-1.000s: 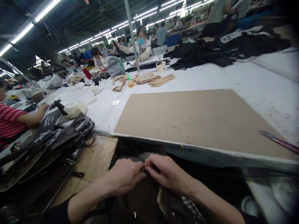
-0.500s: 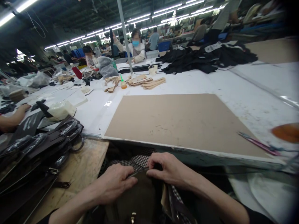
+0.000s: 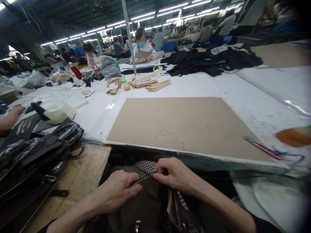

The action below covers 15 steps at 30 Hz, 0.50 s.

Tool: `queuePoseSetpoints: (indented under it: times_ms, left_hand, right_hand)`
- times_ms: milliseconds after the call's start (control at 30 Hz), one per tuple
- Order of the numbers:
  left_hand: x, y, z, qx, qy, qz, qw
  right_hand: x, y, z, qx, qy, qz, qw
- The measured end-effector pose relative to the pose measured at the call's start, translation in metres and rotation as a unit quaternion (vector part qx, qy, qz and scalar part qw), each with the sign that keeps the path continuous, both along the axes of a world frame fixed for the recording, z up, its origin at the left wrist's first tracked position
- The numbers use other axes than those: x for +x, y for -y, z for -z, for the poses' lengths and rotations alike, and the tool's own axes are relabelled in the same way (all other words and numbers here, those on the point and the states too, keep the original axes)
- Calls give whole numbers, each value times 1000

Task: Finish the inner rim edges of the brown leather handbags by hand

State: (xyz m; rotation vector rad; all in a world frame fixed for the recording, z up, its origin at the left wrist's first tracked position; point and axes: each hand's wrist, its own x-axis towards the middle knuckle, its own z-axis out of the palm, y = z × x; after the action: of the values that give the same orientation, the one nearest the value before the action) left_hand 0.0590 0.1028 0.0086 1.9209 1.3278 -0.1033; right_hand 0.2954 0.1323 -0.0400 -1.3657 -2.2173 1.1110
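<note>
A dark brown bag with a small metal clasp and checkered lining lies at my lap, below the table's front edge. My left hand pinches the bag's upper edge between thumb and fingers. On the same edge, a little to the right, my right hand is closed in a pinch. A thin strip of rim runs between the two hands. The bag's lower part is dark and partly cut off by the frame.
A brown board lies on the white table, with pink-handled snips on its right. Dark bags with wrapped handles are heaped at left. Black pieces and a glue bottle lie farther back. A co-worker's arm reaches in at left.
The view has shifted slightly. Both hands keep their hold on the bag's edge. The person across the table has lowered a raised arm.
</note>
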Motion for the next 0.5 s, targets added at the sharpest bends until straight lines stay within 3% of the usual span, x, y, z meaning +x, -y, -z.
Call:
queuePoseSetpoints:
  times_ms: [300, 500]
  left_hand:
    - [0, 1, 1, -43, 82, 1, 996]
    - [4, -6, -6, -84, 124, -12, 989]
  right_hand:
    - [-1, 4, -3, 4, 12, 51, 999]
    - [-2, 1, -4, -50, -115, -42, 991]
